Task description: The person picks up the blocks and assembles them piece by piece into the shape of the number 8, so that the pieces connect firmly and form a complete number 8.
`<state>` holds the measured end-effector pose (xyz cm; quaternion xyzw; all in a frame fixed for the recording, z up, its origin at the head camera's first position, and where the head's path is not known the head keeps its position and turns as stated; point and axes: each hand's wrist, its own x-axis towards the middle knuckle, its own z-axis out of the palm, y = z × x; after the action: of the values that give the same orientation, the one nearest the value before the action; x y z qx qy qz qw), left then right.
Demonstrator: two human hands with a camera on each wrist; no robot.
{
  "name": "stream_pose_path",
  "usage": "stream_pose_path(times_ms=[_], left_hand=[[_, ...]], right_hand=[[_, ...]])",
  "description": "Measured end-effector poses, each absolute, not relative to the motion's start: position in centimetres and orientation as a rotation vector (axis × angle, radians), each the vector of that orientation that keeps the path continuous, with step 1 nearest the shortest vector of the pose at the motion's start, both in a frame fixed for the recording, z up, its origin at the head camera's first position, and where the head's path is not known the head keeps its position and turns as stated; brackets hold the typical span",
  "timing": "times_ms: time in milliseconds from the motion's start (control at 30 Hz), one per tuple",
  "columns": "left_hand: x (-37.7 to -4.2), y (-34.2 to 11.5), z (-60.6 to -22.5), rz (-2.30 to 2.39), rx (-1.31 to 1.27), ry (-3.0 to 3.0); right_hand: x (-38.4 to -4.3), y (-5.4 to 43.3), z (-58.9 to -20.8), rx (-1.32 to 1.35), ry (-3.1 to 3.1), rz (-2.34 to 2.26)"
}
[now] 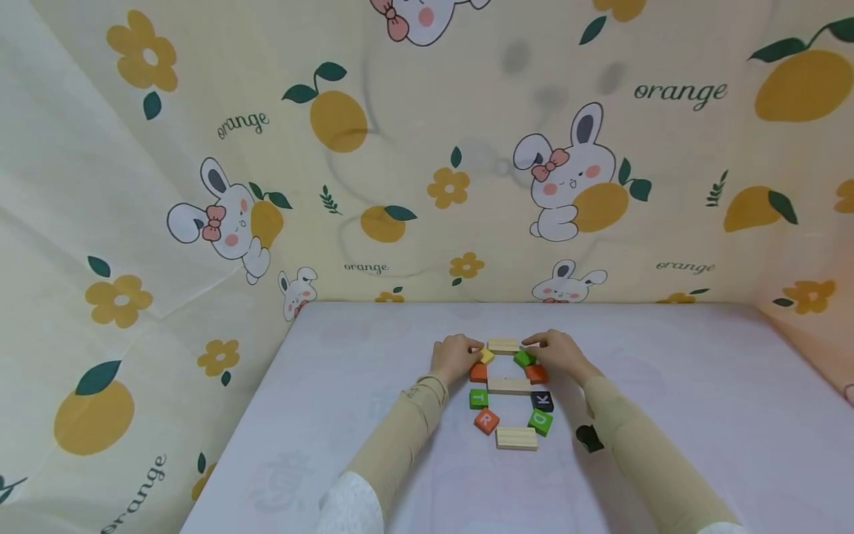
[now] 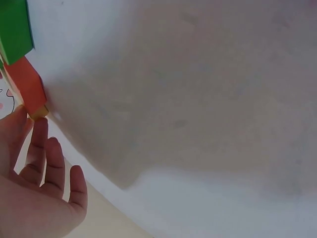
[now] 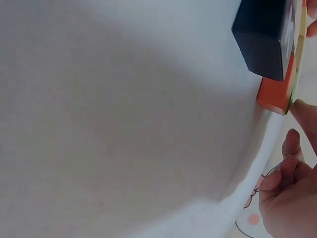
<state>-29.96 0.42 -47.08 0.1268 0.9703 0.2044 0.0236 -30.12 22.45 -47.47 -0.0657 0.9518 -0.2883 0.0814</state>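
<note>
In the head view my left hand (image 1: 456,356) pinches a small yellow block (image 1: 488,356) at the upper left of a block outline. The left wrist view shows its fingertips at the yellow block's edge (image 2: 39,113), just beyond an orange block (image 2: 28,84). Opposite, my right hand (image 1: 559,351) has thumb and index finger at a green block (image 1: 524,359), its other fingers loosely bent. An orange block (image 1: 478,372) sits below the yellow one, another orange block (image 1: 537,373) below the green. A pale wooden plank (image 1: 503,345) lies between both hands at the top.
Another plank (image 1: 509,386) crosses the middle and a third plank (image 1: 517,438) lies at the bottom. Lettered blocks line the lower sides: green T (image 1: 478,399), orange R (image 1: 487,420), black K (image 1: 543,401), green D (image 1: 540,422). A printed cloth (image 1: 414,170) hangs behind the white table (image 1: 320,415).
</note>
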Motion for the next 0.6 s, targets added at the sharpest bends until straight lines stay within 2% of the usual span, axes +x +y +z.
stream_pose_path(times_ms=[600], left_hand=[[-29.86, -0.19, -47.05, 0.633, 0.472, 3.029]], right_hand=[[-29.87, 22.51, -47.46, -0.194, 2.819, -0.907]])
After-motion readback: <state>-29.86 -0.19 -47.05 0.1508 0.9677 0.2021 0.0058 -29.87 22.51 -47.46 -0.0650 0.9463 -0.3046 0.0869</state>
